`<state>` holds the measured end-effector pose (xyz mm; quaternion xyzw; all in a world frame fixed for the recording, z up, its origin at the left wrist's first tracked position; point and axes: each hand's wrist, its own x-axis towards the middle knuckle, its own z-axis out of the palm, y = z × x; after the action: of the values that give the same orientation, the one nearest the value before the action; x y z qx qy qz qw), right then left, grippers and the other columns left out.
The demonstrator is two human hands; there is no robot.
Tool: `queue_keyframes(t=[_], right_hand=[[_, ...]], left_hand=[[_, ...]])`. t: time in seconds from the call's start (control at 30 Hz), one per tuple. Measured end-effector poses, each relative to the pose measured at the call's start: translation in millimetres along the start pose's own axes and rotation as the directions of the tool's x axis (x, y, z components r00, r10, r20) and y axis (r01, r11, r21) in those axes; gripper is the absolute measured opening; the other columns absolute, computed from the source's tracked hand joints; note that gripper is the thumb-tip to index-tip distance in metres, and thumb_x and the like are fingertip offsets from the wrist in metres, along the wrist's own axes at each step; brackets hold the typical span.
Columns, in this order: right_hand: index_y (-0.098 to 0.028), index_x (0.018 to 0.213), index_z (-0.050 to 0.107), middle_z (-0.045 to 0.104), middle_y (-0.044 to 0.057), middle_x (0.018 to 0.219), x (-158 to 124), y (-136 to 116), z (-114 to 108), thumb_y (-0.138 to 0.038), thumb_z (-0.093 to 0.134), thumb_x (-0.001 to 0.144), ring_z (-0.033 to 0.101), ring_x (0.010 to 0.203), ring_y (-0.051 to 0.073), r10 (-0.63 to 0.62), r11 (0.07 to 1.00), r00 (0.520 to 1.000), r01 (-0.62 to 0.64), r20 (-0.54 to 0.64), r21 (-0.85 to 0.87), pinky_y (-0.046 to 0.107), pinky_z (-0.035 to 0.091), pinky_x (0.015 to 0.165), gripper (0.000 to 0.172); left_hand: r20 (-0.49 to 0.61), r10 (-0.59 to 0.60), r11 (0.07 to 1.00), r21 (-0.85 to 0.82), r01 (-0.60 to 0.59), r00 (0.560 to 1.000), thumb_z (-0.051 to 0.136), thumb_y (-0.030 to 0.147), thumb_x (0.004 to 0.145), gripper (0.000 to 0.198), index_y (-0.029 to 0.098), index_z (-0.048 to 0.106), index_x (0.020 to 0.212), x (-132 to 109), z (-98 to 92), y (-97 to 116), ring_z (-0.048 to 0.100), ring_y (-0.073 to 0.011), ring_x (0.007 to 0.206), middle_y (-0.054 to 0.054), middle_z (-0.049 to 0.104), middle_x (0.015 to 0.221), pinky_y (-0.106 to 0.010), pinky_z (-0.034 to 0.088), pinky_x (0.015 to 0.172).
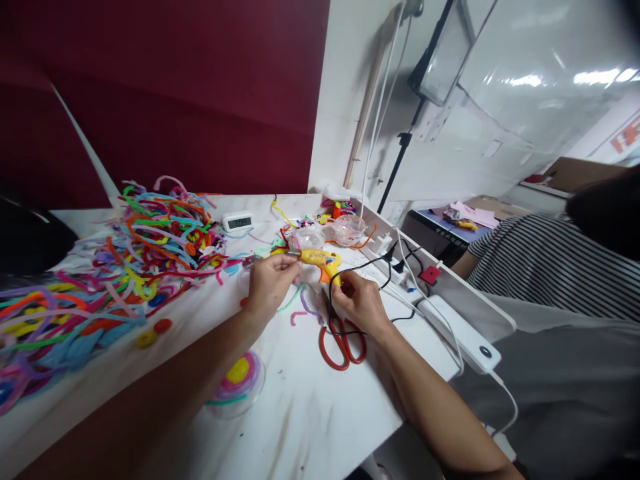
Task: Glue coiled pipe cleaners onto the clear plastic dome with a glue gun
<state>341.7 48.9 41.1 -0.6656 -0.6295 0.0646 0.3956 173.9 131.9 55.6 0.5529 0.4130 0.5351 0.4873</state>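
A yellow glue gun (320, 258) with an orange trigger is held above the white table, its nozzle pointing left. My right hand (361, 300) is closed at the lower end of its handle, where a black cord hangs down. Beside the nozzle, my left hand (273, 283) has thumb and fingers pinched together; what lies between them is hidden. Red-handled scissors (343, 343) lie below the glue gun, their blades partly covered. Nearer me, by my left forearm, is a clear round disc (240, 383) with yellow, pink and purple rings of pipe cleaner.
A large heap of coloured pipe cleaners (160, 233) covers the table's left side. Behind my hands stand a small digital clock (237, 221) and clear plastic bowls (349, 230). A white power strip (460, 333) and cables run along the right edge. A person in a striped top (540, 260) sits at right.
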Motion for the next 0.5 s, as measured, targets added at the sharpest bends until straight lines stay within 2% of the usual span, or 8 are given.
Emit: queue_keyframes(t=[0.5], right_hand=[[-0.018, 0.080, 0.062, 0.059, -0.002, 0.061, -3.7, 1.2, 3.5, -0.031, 0.055, 0.082, 0.051, 0.052, 0.011, -0.005, 0.997, 1.000, 0.005, -0.002, 0.075, 0.021, 0.038, 0.051, 0.015]], left_hand=[[-0.045, -0.075, 0.992, -0.101, 0.071, 0.996, 0.066, 0.025, 0.059, 0.009, 0.017, 0.063, 0.059, -5.6, 3.3, 1.8, 0.052, -0.0103, 0.047, 0.003, 0.060, 0.050, -0.022, 0.040, 0.050]])
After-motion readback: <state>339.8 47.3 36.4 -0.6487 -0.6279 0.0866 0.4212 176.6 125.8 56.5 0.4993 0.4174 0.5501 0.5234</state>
